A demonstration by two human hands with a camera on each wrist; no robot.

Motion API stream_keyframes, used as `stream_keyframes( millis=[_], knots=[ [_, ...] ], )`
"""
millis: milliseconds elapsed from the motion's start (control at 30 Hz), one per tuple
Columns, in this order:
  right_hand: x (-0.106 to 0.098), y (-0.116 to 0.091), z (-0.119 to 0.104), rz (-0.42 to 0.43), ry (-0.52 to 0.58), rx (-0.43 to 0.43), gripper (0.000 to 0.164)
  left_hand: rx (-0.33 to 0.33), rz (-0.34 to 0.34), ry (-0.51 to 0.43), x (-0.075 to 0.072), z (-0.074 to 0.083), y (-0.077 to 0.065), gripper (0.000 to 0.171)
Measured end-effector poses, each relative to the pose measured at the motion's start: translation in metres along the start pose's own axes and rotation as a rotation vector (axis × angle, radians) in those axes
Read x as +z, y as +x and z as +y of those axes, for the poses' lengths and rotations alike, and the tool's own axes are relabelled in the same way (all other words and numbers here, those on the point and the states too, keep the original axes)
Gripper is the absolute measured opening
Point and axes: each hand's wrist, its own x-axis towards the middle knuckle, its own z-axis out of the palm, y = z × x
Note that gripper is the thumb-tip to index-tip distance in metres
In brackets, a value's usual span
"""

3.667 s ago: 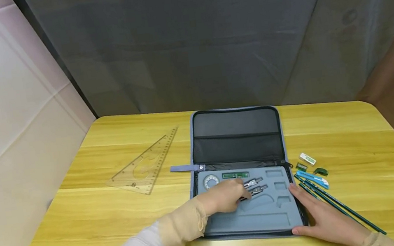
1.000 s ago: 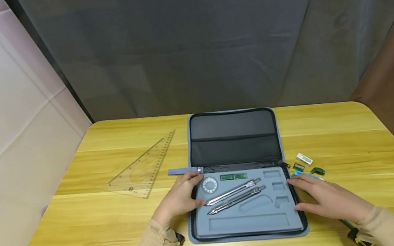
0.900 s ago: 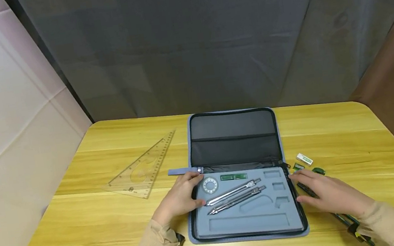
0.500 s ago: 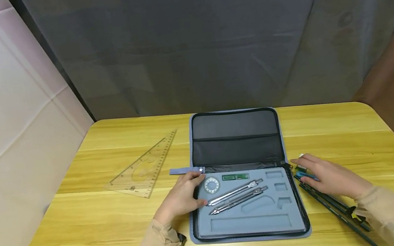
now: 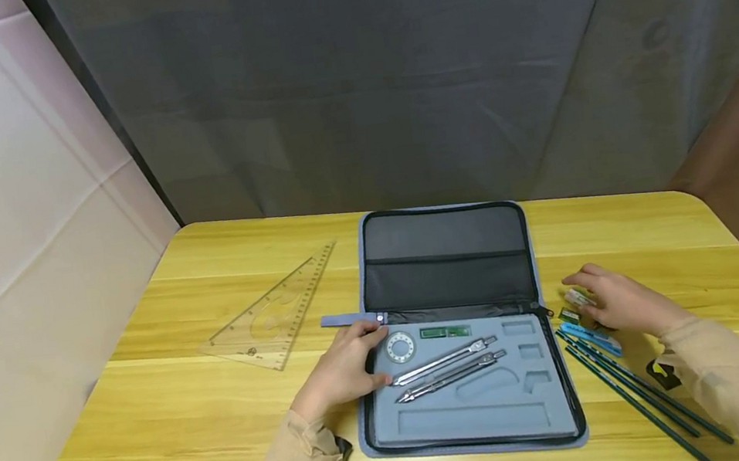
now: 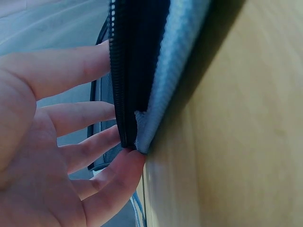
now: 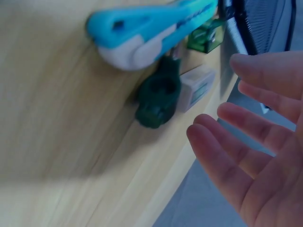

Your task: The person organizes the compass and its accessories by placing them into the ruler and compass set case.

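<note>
An open zip case lies on the table, its grey tray holding two metal compasses, a white ring dial and a small green box. My left hand rests along the case's left edge; in the left wrist view its fingertips touch the zipper edge. Right of the case, my right hand hovers beside a white eraser, fingers spread. In the right wrist view the eraser sits next to a dark green piece with a hole, apart from the fingertips.
A green sharpener, a blue-and-white utility knife and several dark green pencils lie right of the case. A clear set square lies to the left. The tray has several moulded recesses. A dark cloth hangs behind the table.
My left hand has gone from the compasses to the case's left edge. My right hand has left the case's right edge, moving right and away from me to the eraser.
</note>
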Motion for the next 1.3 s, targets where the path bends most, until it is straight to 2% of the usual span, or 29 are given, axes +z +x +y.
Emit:
stream_keyframes(
  millis=[333,733,1033,1300],
  knots=[
    [0.005,0.007,0.011,-0.032,0.032,0.034,0.032,-0.006,-0.008,-0.002,-0.001,0.001,0.000,0.066],
    [0.011,0.013,0.015,-0.061,0.046,0.048,0.025,-0.013,-0.008,0.009,-0.001,0.002,-0.001,0.066],
    [0.013,0.014,0.018,-0.024,0.026,0.023,0.024,-0.017,-0.006,0.018,-0.001,0.002,-0.001,0.065],
    [0.014,0.015,0.019,-0.023,0.022,0.020,0.023,-0.015,-0.003,0.016,0.000,0.002,-0.001,0.065]
  ],
)
